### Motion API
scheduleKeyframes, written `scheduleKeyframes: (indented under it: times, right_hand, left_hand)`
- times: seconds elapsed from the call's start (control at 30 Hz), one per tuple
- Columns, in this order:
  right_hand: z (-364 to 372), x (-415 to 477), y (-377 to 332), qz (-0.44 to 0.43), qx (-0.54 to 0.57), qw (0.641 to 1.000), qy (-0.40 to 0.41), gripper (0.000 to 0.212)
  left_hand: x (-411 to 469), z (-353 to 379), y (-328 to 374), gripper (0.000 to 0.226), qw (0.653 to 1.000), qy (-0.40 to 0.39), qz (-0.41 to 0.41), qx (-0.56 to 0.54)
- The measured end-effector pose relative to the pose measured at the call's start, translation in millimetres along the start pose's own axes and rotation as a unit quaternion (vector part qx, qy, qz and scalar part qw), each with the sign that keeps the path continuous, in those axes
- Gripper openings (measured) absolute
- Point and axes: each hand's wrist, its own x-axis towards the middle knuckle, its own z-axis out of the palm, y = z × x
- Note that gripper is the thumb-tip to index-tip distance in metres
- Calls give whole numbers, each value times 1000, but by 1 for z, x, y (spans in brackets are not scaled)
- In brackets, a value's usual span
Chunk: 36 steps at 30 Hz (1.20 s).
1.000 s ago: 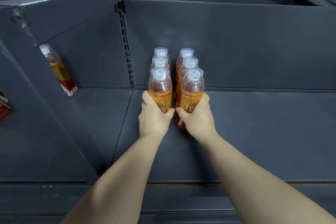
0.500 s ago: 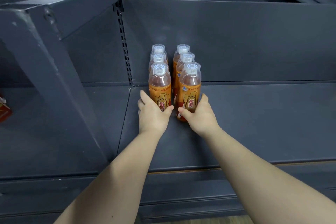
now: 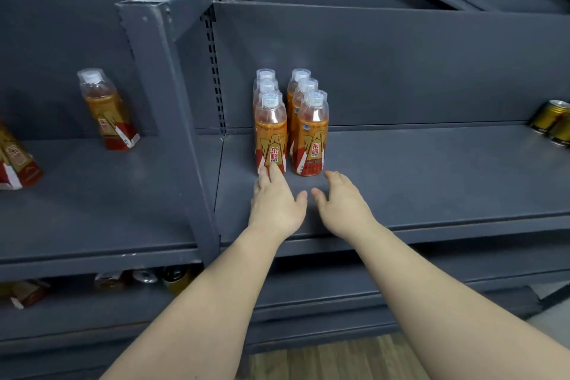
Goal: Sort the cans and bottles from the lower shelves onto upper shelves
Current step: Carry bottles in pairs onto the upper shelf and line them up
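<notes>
Off come both grips: half a second back each was wrapped round a front bottle, and now they sit drawn back toward the shelf's front edge. The view has pulled back too, so the neighbouring bay and the level below show. The left grip [image 3: 275, 202] is released, fingers straight, tips just reaching the foot of the front left bottle [image 3: 270, 133]; touching or a hair short, hard to call. The right grip [image 3: 343, 208] is released as well, fingers loosely spread, with a clear gap to the front right bottle [image 3: 311, 136]. Six bottles stand upright in two tight rows of three on the upper shelf [image 3: 431, 170], running straight back to the rear panel, long axes vertical, dead ahead of both grips. That looks like a placement finished. So the next move, I'd say, turns on what lies below. Down and to the left on the lower shelf [image 3: 92, 315], cans [image 3: 172, 278] and what may be more bottles sit half in shadow, and the left grip is the nearer one to them. Off to the left a lone bottle [image 3: 106, 111] stands in the neighbouring bay, and far right, gold cans [image 3: 550, 120] sit at the shelf's end.
</notes>
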Motion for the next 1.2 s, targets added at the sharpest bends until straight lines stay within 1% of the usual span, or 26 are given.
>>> scheduleKeyframes:
  times: [0.2,0.3,0.5,0.6,0.73,0.9,1.1,1.2]
  right_hand:
    - [0,-63,7,-32,-10,999,-16,55]
    - [4,-100,7,-54,-12,998,-31,56]
    - [26,-158,-12,-100,-15,993,-54,57]
    - [35,-174,-34,-124,-30,989,-76,59]
    - [46,-184,-68,-165,-34,983,-76,58]
    - [72,-186,-113,-177,-37,979,-92,58]
    - [121,-185,-185,-194,-46,974,-105,53]
    - [150,-181,-225,-200,-52,972,-111,55]
  left_hand:
    - [-75,-8,-6,77,996,-32,59,66]
    - [-120,-14,-12,68,993,-20,78,87]
    - [-179,-35,-43,57,991,4,51,121]
    - [-196,-54,-61,57,989,30,24,140]
    - [-207,-83,-85,55,986,56,-6,158]
    - [-211,-119,-121,55,984,83,-28,154]
    - [-204,-173,-190,50,984,102,-42,137]
    - [-198,-208,-228,57,982,110,-58,141]
